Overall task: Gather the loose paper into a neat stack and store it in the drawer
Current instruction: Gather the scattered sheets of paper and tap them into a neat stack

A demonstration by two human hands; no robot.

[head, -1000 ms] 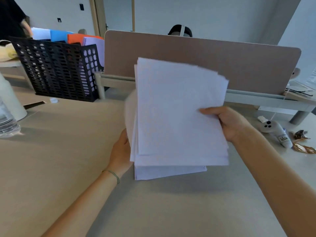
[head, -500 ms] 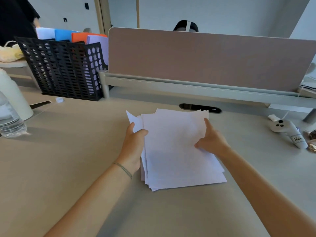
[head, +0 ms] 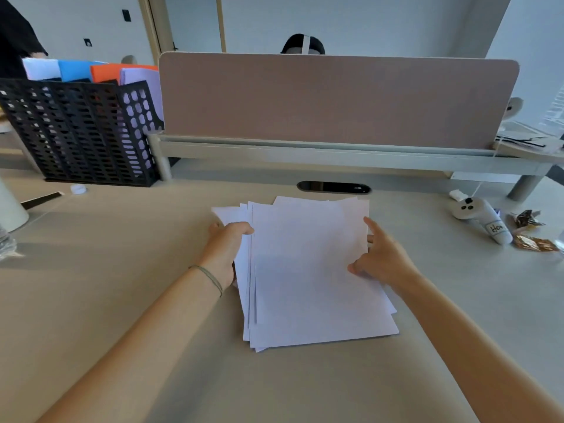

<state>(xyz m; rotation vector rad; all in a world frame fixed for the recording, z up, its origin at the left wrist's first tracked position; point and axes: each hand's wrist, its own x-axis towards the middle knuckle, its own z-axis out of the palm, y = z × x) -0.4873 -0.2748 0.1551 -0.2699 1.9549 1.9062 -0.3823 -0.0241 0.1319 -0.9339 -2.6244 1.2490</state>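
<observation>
— Nearest first?

— Flat on the beige laminate desk (head: 106,315), a pile of white paper sheets (head: 308,270), gathered but ragged — edges fanned along the left side and far end. Left hand (head: 225,248) curled around the pile's left edge, thumb on top, gripping it. Right hand (head: 381,261) at the right edge, fingers (head: 374,228) spread and loose, touching but clamping nothing.

— How far along?

— Roughly midway, at a guess. Collected into one pile, not yet squared; no drawer in sight, so storing all remains.

— Counts?

— One pile; sheets too many and too overlapped to count. Two hands. Farther right, one white handheld controller (head: 479,218) and two crumpled foil wrappers (head: 532,242). Past the pile, one dark oval cable slot (head: 334,187). Far left, one black perforated plastic file rack (head: 76,132) holding four coloured folders; behind everything, one pinkish-brown fabric divider panel (head: 335,99).
</observation>
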